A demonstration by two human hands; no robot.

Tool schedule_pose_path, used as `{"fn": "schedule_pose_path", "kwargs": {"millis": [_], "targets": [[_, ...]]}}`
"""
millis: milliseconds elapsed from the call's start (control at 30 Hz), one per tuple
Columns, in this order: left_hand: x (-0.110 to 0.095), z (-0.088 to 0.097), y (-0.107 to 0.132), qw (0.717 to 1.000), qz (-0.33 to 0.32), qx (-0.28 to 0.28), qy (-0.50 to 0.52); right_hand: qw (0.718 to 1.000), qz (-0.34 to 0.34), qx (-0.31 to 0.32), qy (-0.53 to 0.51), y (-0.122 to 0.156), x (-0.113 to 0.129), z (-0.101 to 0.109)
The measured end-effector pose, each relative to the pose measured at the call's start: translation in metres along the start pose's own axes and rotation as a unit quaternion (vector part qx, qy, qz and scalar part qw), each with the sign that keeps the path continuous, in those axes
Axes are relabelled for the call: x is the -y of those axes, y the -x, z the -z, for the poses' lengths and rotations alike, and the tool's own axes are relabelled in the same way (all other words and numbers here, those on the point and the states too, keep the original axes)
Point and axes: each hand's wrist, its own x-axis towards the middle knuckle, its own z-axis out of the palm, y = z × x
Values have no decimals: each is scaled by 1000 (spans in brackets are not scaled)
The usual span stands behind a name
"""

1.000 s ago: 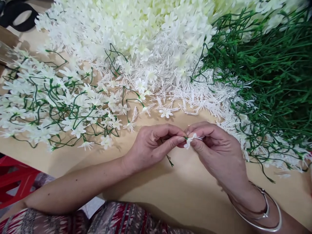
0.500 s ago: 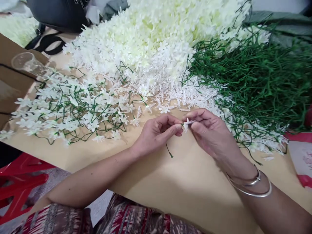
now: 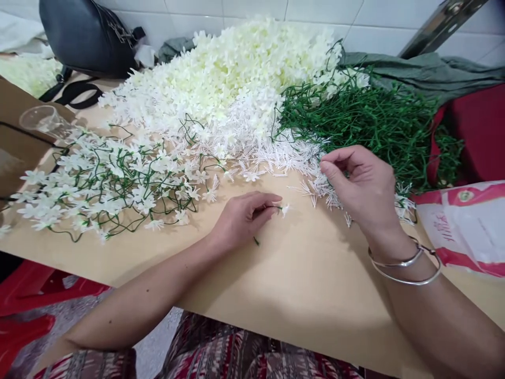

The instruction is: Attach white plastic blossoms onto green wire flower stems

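My left hand (image 3: pixel 242 216) pinches a thin green stem (image 3: pixel 256 241) with a small white flower (image 3: pixel 284 209) on its tip, low over the brown board (image 3: pixel 284 295). My right hand (image 3: pixel 361 187) hovers with curled fingers at the edge of the loose white flower pieces (image 3: pixel 284 152), thumb and forefinger close together; whether they hold anything I cannot make out. Two silver bangles (image 3: pixel 406 266) circle that wrist. Finished flower sprigs (image 3: pixel 110 179) lie in a heap to the left.
A big mound of cream petals (image 3: pixel 244 68) sits at the back, a pile of bare green stems (image 3: pixel 374 121) on the right. A clear plastic cup (image 3: pixel 43 120) and black bag (image 3: pixel 84 34) are far left; a red-and-white sack (image 3: pixel 469 226) lies right. Red stools (image 3: pixel 35 300) stand below.
My right hand has let go of the flower and moved right and up to the loose white pieces. My left hand kept the stem, now with the flower on it. The view tilted up.
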Motion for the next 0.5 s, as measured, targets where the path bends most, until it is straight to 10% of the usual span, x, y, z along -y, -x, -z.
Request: {"fn": "schedule_pose_path", "kwargs": {"millis": [233,500], "targets": [[-7,2,0,999,-40,31,9,956,83,113,258,15,-11,-13],[7,18,-7,964,-60,-138,-219,976,119,85,163,18,-7,-22]]}}
